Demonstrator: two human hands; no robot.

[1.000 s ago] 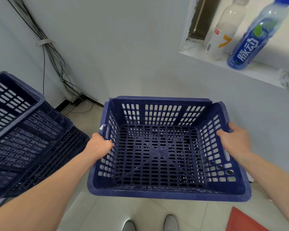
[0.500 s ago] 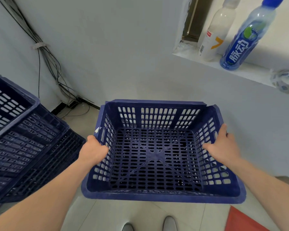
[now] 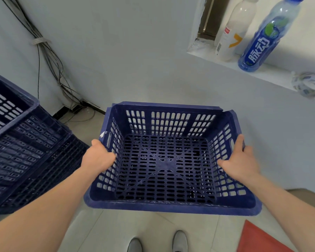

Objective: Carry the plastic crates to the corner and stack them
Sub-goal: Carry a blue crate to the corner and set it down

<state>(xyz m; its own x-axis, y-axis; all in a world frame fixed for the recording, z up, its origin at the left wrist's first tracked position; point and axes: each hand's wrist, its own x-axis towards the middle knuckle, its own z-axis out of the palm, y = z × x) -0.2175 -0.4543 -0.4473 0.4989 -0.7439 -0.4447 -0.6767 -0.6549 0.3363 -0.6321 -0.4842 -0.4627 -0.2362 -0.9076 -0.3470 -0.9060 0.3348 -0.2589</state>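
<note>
Head view: an empty blue crate (image 3: 168,160) hangs above the floor (image 3: 153,231), near the corner. The left hand (image 3: 98,157) and right hand (image 3: 241,163) each grip a side rim, fingers curled closed. Stacked crates (image 3: 20,142) sit left.

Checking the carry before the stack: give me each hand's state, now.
Left hand: closed on the left rim of the blue crate, holding it.
Right hand: on the crate's right rim, fingers loosely spread, helping hold it up.

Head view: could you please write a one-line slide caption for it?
Both hands, left and right, carry an empty blue crate beside stacked crates.
</note>
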